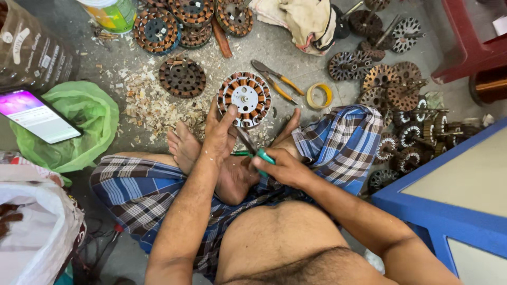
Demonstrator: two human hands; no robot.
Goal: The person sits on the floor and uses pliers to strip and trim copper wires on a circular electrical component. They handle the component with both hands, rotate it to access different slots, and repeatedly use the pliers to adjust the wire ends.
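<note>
- Head view: my left hand (pixel 219 134) rests fingers-down on the near rim of the round motor stator (pixel 244 98), which lies flat on the floor just beyond my crossed feet; the fingers are pressed together on its copper-banded edge, steadying it.
- Head view: my right hand (pixel 285 166) is clamped around the green-handled pliers (pixel 252 148), whose nose points up toward the stator's near edge (I cannot tell whether the tips are biting anything yet).
- To do this well, I judge I should keep the left hand pinning the stator so it cannot spin or slide, and bring the pliers in low and square to the rim, pulling steadily, not jerking.
- Head view: room is tight. A second, orange-handled pair of pliers (pixel 277 80) and a yellow tape roll (pixel 319 95) lie just right of the stator, a dark stator (pixel 182 77) and a drift of wood shavings (pixel 145 100) to its left.
- Head view: the blue cabinet (pixel 438 206) edge crowds my right elbow, and a heap of rotors (pixel 401 100) lies beyond my right knee; the green bag (pixel 79 124) with a phone (pixel 37 116) sits well off left.
</note>
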